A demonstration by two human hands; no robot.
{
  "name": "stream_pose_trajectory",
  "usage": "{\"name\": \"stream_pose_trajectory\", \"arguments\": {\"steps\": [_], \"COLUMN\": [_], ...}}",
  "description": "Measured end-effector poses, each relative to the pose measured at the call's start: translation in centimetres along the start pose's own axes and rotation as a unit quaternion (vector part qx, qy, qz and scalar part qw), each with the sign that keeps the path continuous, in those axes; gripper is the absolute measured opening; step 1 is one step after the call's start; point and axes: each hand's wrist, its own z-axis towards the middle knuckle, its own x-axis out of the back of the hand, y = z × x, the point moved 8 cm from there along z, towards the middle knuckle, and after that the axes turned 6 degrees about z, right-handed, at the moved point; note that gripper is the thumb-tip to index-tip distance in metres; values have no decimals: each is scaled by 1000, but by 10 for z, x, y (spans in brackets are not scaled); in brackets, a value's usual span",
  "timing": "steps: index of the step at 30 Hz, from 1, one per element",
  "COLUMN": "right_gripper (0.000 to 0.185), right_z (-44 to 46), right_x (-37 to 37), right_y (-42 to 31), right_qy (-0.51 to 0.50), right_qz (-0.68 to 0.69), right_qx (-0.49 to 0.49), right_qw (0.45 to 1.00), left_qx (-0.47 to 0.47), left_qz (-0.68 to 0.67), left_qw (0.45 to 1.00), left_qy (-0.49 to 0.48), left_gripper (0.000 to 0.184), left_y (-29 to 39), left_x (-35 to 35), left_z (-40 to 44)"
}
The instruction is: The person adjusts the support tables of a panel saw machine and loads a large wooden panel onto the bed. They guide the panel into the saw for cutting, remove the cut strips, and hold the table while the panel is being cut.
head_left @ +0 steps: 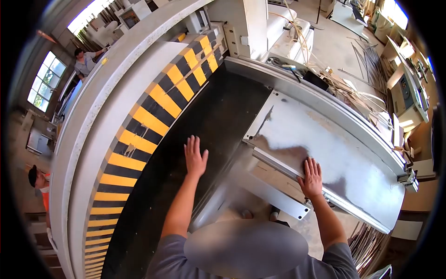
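Observation:
My left hand [195,156] is open, fingers spread, over the dark flat bed [204,111] of a large machine; nothing is in it. Whether it touches the surface I cannot tell. My right hand [311,178] lies open and flat at the near edge of a grey metal table plate [325,135], beside a metal rail [278,164]. It holds nothing either. Left of the dark bed runs a machine guard with yellow and black stripes [153,118].
A metal fence [320,100] borders the far side of the table plate. Wood offcuts [337,88] lie beyond it. Two people [85,63] are past the machine on the left, one in orange [45,193]. Thin strips [367,244] stand at lower right.

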Motion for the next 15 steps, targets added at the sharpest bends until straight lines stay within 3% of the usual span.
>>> {"name": "stream_pose_trajectory", "arguments": {"steps": [4, 9, 15], "right_gripper": [90, 68, 64], "right_z": [-4, 3, -1], "right_x": [3, 10, 14], "right_y": [4, 27, 24], "right_qy": [12, 54, 83], "right_qz": [20, 114, 92], "right_qx": [9, 64, 80], "right_qw": [1000, 990, 989], "left_qx": [14, 123, 208], "left_qz": [-5, 27, 93], "left_qw": [999, 991, 972], "left_qy": [-34, -47, -61], "left_gripper": [73, 69, 67], "left_y": [25, -8, -20], "left_x": [26, 60, 78], "left_z": [-81, -181, -265]}}
